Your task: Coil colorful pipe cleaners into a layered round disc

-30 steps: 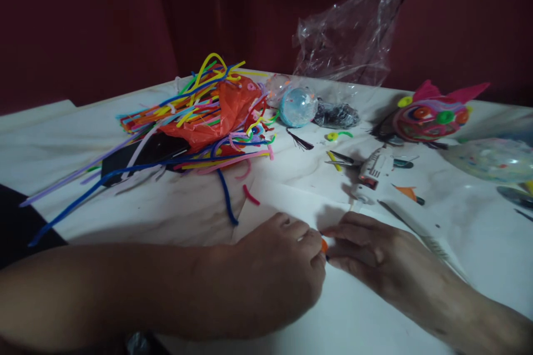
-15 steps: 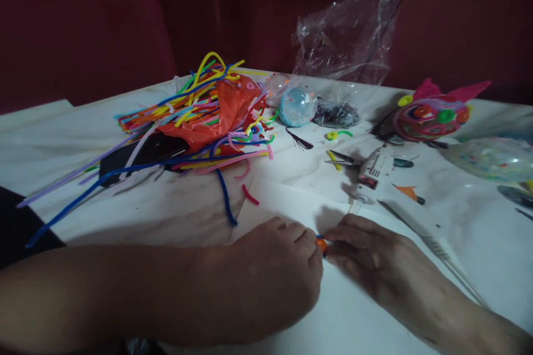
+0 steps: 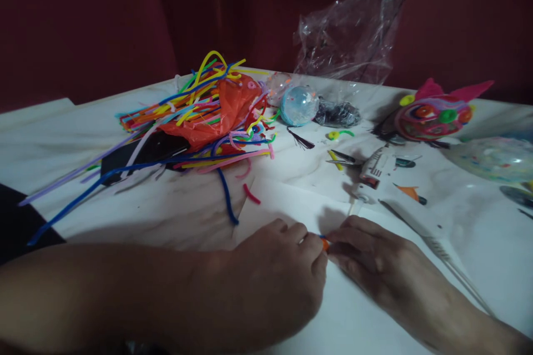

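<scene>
My left hand [image 3: 278, 266] and my right hand [image 3: 370, 258] meet fingertip to fingertip low in the head view. Both pinch a small orange and blue piece [image 3: 324, 242] between them; most of it is hidden by the fingers. The hands rest on a white sheet of paper [image 3: 291, 202] lying on the white table [image 3: 175, 211].
A heap of coloured pipe cleaners [image 3: 200, 116] with an orange bag lies at the back left over a black phone [image 3: 137, 156]. A blue glitter ball [image 3: 297, 105], a clear plastic bag [image 3: 350, 33], a glue gun [image 3: 375, 169], scissors [image 3: 343, 159] and a pipe-cleaner figure [image 3: 433, 116] stand behind.
Both hands stay pinched together on the small piece. They have shifted only slightly, and the orange bit shows less between the fingertips.
</scene>
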The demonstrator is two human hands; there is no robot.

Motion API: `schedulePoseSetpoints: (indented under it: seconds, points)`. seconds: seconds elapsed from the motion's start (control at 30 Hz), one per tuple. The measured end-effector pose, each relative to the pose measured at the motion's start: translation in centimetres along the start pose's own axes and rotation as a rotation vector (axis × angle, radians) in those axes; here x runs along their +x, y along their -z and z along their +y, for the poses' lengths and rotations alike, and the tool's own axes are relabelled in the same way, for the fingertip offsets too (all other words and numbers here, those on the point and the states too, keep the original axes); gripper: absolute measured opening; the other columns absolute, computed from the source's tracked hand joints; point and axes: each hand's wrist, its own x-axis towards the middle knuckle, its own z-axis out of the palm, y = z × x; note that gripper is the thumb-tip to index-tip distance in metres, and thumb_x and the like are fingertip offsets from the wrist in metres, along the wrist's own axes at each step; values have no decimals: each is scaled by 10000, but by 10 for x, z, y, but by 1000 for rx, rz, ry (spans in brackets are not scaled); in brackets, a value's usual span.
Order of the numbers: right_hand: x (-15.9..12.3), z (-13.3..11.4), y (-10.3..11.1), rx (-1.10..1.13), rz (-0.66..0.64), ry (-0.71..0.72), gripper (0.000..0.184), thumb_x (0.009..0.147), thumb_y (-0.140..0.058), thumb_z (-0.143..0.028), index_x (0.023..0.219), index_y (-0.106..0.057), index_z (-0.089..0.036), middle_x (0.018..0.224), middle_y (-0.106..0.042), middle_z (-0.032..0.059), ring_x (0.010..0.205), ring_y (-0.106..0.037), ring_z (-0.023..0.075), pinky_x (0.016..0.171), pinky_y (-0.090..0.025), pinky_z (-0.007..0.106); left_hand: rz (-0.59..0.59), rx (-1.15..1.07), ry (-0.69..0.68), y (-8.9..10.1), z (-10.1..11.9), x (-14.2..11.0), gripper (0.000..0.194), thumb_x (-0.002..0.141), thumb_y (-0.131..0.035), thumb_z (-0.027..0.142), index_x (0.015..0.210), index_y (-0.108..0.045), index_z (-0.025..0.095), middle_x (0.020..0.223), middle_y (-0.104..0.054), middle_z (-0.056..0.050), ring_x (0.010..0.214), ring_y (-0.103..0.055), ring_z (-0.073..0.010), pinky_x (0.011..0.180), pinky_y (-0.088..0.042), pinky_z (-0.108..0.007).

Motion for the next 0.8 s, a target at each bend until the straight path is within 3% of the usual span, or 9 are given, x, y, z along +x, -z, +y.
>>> schedulePoseSetpoints:
  seconds: [0.17,0.37,0.8]
  points:
    - [-5,2,-3,-5,13,-36,211,908,-354,-220,916,-565,-206,897,-515,8,737,-535,136,608,-474,222,11,24,-30,-5,2,0,107,802,-548,210,843,-593,122,814,-536,-70,710,-453,-187,703,-385,-373]
    - [-5,5,-4,70,1,-88,190,884,-388,-221,897,-576,-199,896,-512,21,746,-529,133,570,-456,200,43,30,9,-12,1,3,195,799,-576,319,848,-581,130,870,-565,-103,754,-471,-192,703,-390,-360]
    - [-8,-1,-11,94,42,-90,246,907,-353,-199,807,-577,-176,819,-499,34,684,-516,136,569,-460,202,25,-3,-7,-9,3,2,181,805,-572,315,828,-598,138,864,-566,-88,768,-484,-196,727,-393,-376]
